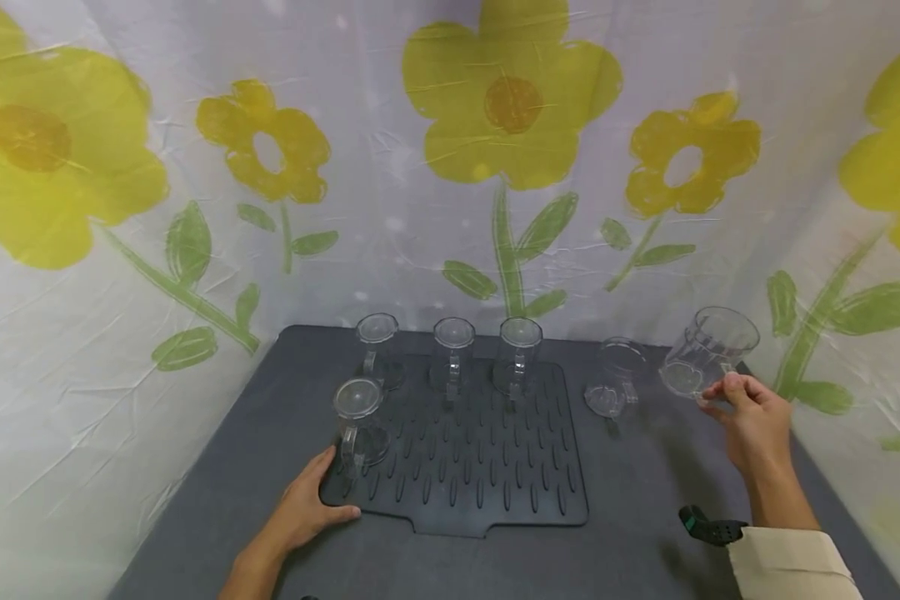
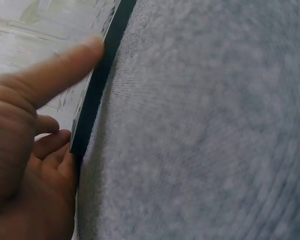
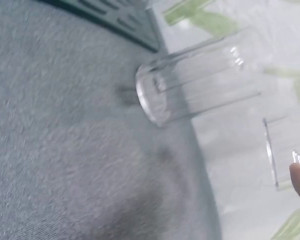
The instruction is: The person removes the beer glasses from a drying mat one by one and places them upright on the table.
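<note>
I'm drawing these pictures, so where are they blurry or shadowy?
Head view: soft shadows on the flat, grey, fabric-like tabletop beside the bare right hand; left wrist view: the tabletop looks blurry; right wrist view: the clear, cylindrical standing mug looks smeary, with bright glints, near a dark shadow.

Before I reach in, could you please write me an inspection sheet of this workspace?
Surface: dark grey table, bearing a ridged dark mat.
Job's things: four clear mugs stand on the mat; a fifth mug stands on the table to its right.
Clutter: nothing seen.
Hands: left hand touches the mat's near left corner; right hand pinches a sixth mug.
Cables: nothing seen; a dark strap shows at the right sleeve.
Surroundings: flowered curtain behind and at both sides.
</note>
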Motion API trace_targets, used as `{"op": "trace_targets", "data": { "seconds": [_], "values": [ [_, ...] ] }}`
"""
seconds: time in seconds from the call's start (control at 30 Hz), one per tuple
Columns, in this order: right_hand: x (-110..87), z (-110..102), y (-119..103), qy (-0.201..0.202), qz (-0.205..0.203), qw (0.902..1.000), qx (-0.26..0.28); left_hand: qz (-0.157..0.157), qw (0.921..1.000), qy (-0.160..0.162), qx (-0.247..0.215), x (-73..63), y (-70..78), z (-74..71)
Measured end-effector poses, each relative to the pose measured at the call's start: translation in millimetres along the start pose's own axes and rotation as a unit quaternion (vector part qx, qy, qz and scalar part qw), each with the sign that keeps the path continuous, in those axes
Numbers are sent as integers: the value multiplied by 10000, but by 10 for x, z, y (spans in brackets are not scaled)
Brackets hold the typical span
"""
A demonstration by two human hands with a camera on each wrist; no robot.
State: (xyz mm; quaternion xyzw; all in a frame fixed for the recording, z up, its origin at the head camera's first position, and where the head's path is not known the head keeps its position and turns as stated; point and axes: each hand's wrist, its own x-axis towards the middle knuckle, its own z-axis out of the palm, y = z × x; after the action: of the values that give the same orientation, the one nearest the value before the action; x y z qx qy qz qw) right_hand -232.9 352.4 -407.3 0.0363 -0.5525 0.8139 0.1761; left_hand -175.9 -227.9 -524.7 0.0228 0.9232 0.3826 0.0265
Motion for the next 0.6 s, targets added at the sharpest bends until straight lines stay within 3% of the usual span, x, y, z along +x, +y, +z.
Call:
{"op": "trace_targets", "data": {
  "seconds": [0.23,0.6],
  "values": [
    [65,-117,205,235,255,9989,-327,-83,9999,39,120,20,-11,30],
    [100,-222,460,398,403,9984,-30,-101,9998,136,132,53,-26,63]
  ]
}}
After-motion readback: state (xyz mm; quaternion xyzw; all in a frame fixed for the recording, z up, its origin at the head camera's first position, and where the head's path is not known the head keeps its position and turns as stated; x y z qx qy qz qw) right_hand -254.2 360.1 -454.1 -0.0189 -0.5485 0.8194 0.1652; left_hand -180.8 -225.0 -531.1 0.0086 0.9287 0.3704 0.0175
